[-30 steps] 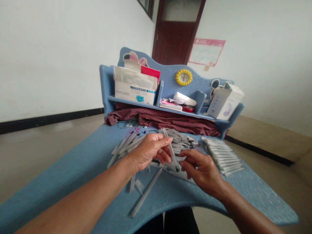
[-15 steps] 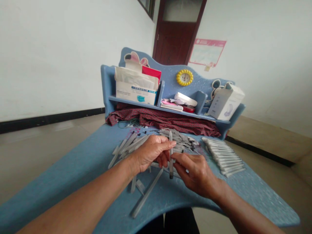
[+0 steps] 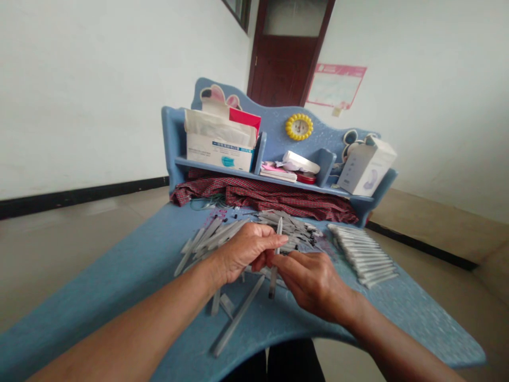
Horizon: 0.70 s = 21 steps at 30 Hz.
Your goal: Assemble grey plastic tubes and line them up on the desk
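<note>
A clear pen [image 3: 272, 284] with a dark lower end is held over the near part of the desk, its tip slanting up and away. My left hand [image 3: 254, 246] grips its upper half, thumb pressed along the barrel. Fingers of my right hand [image 3: 314, 276] close on the middle of the same pen from the right. Behind my hands lies a loose heap of grey pen parts [image 3: 286, 225] with small black pieces among them. Long translucent tubes [image 3: 202, 241] are piled beyond my left forearm. A single tube [image 3: 238, 317] rests below my hands.
A row of pens [image 3: 363, 257] lies on the right of the blue desk [image 3: 119, 281]. At the back, a shelf carries a mask box [image 3: 218, 151], papers [image 3: 278, 172] and a white box [image 3: 368, 167]. Checked cloth [image 3: 270, 197] is bunched under the shelf.
The pen has tilted, its dark lower end swinging left. My right hand has shifted slightly left along it, while my left hand keeps nearly the same place.
</note>
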Motion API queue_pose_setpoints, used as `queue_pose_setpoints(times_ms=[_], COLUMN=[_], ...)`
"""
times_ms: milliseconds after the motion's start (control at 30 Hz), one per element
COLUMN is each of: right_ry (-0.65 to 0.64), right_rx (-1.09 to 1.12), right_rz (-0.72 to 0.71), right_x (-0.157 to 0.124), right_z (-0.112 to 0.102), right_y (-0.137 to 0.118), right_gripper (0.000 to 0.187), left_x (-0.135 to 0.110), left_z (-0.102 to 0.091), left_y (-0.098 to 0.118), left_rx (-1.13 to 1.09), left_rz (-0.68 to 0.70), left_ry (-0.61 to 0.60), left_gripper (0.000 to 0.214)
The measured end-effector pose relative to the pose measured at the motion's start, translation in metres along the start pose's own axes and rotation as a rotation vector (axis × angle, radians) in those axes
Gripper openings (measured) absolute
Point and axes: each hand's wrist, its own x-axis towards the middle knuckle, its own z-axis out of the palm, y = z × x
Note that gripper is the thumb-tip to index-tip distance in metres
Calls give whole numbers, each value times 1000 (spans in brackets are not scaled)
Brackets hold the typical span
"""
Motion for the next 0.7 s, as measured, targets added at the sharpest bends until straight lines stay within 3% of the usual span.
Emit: queue_pose_setpoints(times_ms=[700], right_ry=[54], right_rx=[15], right_rz=[-29], right_x=[1], right_z=[0], right_y=[2], right_gripper=[15], left_x=[-1], left_z=[1], left_y=[0], left_rx=[60], left_rz=[-41], left_ry=[-80], left_gripper=[41])
